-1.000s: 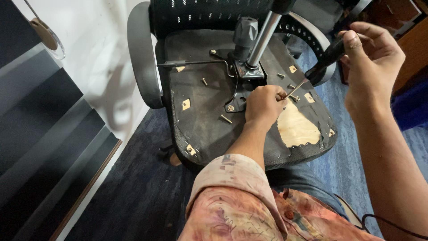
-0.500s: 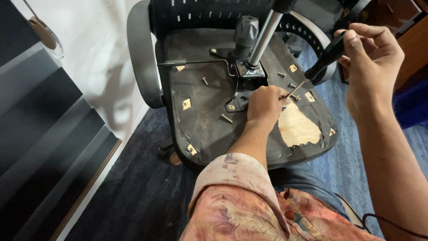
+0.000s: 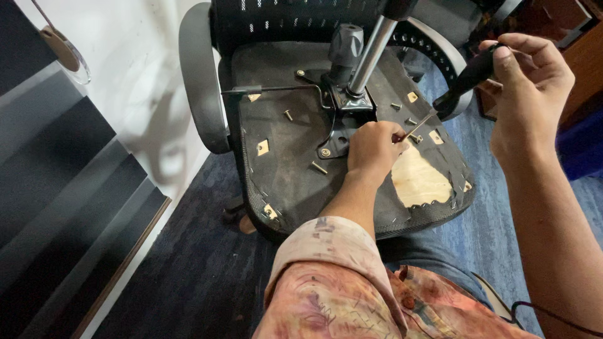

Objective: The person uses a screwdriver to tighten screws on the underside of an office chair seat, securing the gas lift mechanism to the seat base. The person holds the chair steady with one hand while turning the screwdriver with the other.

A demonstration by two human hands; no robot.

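Scene evenly bright, daylight-like, soft. You get strongest light on white wall (image 3: 144,69) left of chair seat (image 3: 295,163); armrest throws soft grey shadow there. Seat underside dark but detail readable; bare wood patch (image 3: 418,182) on it pale, not blown out. Mild sheen on metal column (image 3: 370,56) above seat. Your sleeve (image 3: 326,276) below seat slightly soft. Wide-angle stretch toward frame edges. No motion blur.

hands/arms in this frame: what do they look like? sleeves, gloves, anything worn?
Both hands bare: no gloves, rings or watch visible. Left hand comes from a short sleeve in mottled pink, rust and cream, paint-stained or tie-dyed. Right hand: forearm uncovered throughout the view.
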